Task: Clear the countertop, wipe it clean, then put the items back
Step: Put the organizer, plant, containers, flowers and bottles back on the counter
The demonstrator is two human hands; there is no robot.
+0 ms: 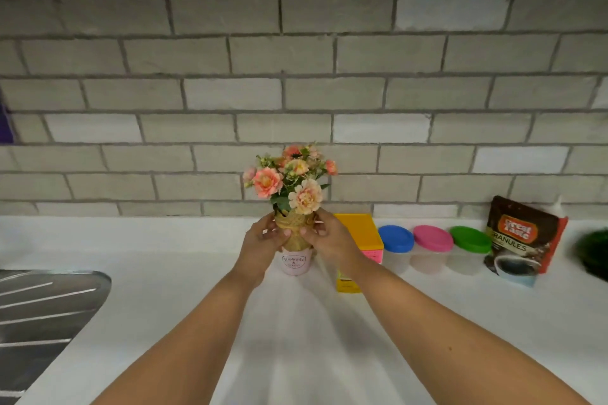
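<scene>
Yellow box (362, 228) stands just beside the flower pot (295, 261), 3 tubs (432, 240) beyond.

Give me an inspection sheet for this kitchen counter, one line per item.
Surface: white countertop, no stains seen.
Job's things: flower pot; to its right yellow box, blue-lidded tub, pink-lidded tub, green-lidded tub, coffee pouch, along the wall.
Clutter: dark green object at right edge, blurred.
Hands: left hand and right hand both grip the pot's gold wrap.
Cables: nothing seen.
Surroundings: grey brick wall; steel drainboard at left.
</scene>
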